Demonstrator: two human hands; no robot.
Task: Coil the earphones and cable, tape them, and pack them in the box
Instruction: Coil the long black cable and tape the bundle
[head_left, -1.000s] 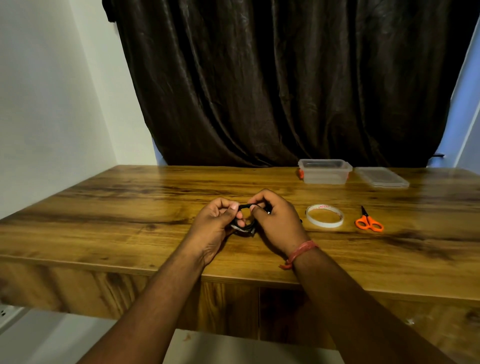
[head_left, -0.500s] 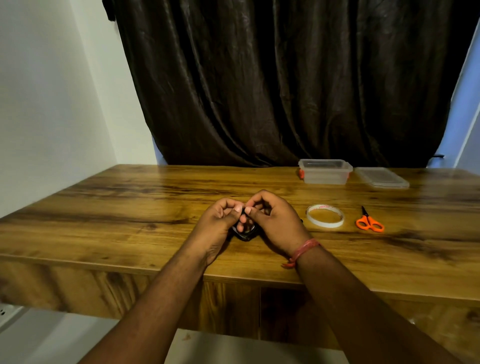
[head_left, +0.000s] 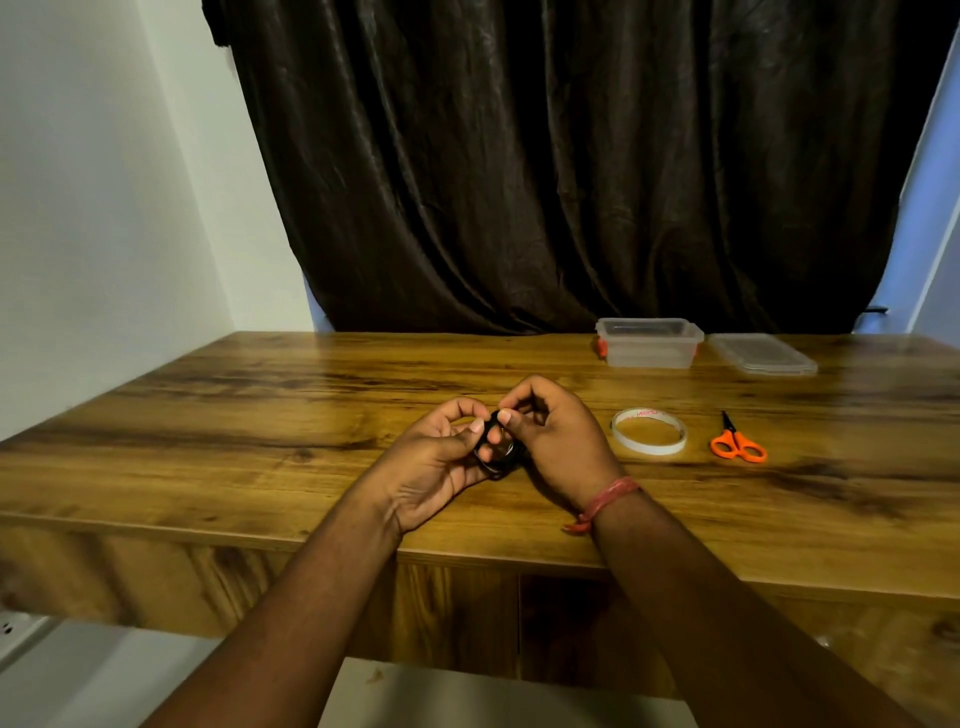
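Note:
A small black coil of cable (head_left: 497, 451) sits between my two hands, just above the wooden table (head_left: 260, 426). My left hand (head_left: 436, 462) grips its left side with thumb and curled fingers. My right hand (head_left: 558, 441) pinches the coil's top right with thumb and forefinger. Much of the coil is hidden by my fingers, and I cannot make out the earphones. A roll of clear tape (head_left: 649, 431) lies flat to the right of my right hand. The clear plastic box (head_left: 649, 343) stands open at the back right, with its lid (head_left: 761, 353) beside it.
Orange-handled scissors (head_left: 736, 441) lie to the right of the tape roll. A dark curtain (head_left: 571, 166) hangs behind the table, and a white wall (head_left: 78, 208) borders the left side. The table's front edge runs just under my wrists.
Both hands stayed in place over the table; the fingers shifted around the coil, with thumbs drawing closer together and then parting slightly.

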